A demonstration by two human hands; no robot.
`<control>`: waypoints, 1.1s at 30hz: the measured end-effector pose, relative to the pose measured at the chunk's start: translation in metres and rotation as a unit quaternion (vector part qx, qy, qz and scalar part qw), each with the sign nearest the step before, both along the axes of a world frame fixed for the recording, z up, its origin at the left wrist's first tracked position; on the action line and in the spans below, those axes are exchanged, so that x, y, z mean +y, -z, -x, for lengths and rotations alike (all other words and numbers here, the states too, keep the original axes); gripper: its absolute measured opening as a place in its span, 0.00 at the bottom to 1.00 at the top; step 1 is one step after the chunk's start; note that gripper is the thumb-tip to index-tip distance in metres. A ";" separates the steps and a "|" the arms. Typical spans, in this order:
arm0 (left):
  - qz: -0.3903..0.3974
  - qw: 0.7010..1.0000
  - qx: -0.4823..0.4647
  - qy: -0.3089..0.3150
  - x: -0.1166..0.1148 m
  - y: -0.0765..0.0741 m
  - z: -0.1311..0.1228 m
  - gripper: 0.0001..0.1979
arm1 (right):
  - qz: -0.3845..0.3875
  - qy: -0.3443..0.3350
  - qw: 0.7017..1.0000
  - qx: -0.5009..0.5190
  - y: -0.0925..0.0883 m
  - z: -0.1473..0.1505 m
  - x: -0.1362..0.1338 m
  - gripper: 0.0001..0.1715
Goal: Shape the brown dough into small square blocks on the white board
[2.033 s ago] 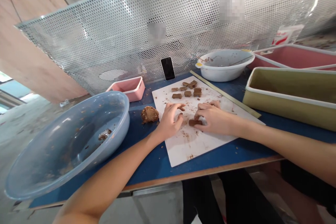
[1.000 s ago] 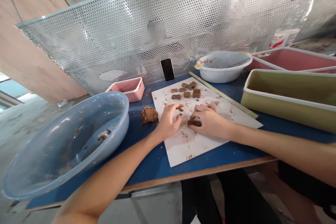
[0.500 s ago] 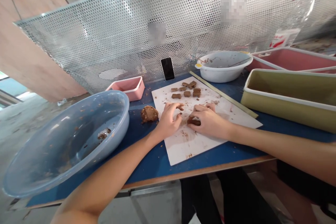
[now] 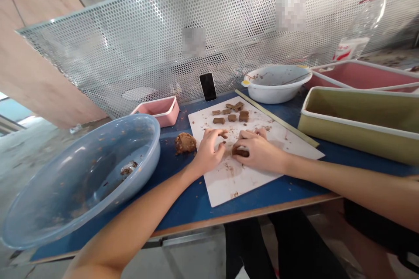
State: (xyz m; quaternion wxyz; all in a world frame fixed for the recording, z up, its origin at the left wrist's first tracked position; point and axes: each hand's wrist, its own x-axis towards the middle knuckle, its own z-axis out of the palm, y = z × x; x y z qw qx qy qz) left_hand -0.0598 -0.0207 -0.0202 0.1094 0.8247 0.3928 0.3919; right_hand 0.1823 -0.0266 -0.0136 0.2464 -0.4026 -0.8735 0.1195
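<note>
My right hand (image 4: 258, 150) is wrapped over a piece of brown clay (image 4: 241, 152), pressing it on the white board (image 4: 225, 187). Part of that clay is hidden under the fingers. To its left, my left hand (image 4: 209, 148) rests on the board, its smudged fingers curved and apart with nothing between them. Beyond both hands lie several small shaped clay pieces (image 4: 232, 117), some in a little cluster. A rough lump of clay (image 4: 185, 143) sits on the blue table just left of the board. Crumbs are scattered over the board.
A big blue basin (image 4: 144, 183) stands at left, a small pink tray (image 4: 168, 111) behind it. A phone (image 4: 208, 86) leans against the perforated metal panel (image 4: 147, 52). On the right are a long strip (image 4: 278, 117), white basin (image 4: 275, 93), green planter (image 4: 353, 133), pink planter (image 4: 369, 74) and bottle (image 4: 352, 48).
Both hands keep almost the same pose, and the right stays on the clay piece. The whole view has shifted very slightly.
</note>
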 end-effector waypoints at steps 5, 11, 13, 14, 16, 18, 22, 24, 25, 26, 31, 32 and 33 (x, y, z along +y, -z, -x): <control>0.006 1.000 0.001 -0.004 -0.001 -0.002 0.001 0.20 | -0.035 -0.121 0.992 -0.026 -0.016 -0.024 0.015 0.21; 0.003 1.000 0.002 -0.004 0.000 0.000 0.002 0.21 | -0.060 -0.245 0.965 -0.066 -0.039 -0.059 0.037 0.23; 0.006 1.000 0.003 -0.007 0.000 0.000 0.002 0.21 | -0.052 -0.273 0.957 -0.085 -0.038 -0.060 0.038 0.22; 0.007 1.000 0.004 -0.008 0.000 0.001 0.003 0.21 | -0.050 -0.281 0.954 -0.093 -0.037 -0.060 0.038 0.22; 0.008 1.000 0.002 -0.007 0.001 0.001 0.003 0.22 | -0.054 -0.281 0.953 -0.100 -0.035 -0.058 0.037 0.22; 0.007 1.000 -0.004 -0.005 0.001 0.001 0.002 0.22 | -0.069 -0.273 0.955 -0.098 -0.034 -0.055 0.036 0.21; 0.012 1.000 -0.011 -0.003 0.000 0.000 0.001 0.22 | -0.085 -0.283 0.951 -0.090 -0.032 -0.053 0.034 0.21; 0.010 1.000 -0.010 -0.001 0.000 0.000 0.001 0.22 | -0.088 -0.283 0.951 -0.086 -0.030 -0.051 0.034 0.21; 0.008 1.000 -0.011 0.000 0.000 0.001 0.002 0.22 | -0.090 -0.279 0.953 -0.082 -0.029 -0.051 0.034 0.21; 0.006 1.000 -0.011 0.000 0.000 0.001 0.002 0.22 | -0.093 -0.275 0.954 -0.076 -0.029 -0.050 0.034 0.21; 0.008 1.000 -0.009 -0.003 0.001 0.002 0.002 0.22 | -0.083 -0.278 0.955 -0.065 -0.028 -0.050 0.034 0.22; 0.007 1.000 -0.009 -0.001 0.001 0.001 0.002 0.22 | -0.077 -0.279 0.955 -0.068 -0.029 -0.050 0.034 0.22; 0.005 1.000 -0.008 0.000 0.000 0.001 0.002 0.22 | -0.070 -0.280 0.955 -0.069 -0.029 -0.050 0.034 0.22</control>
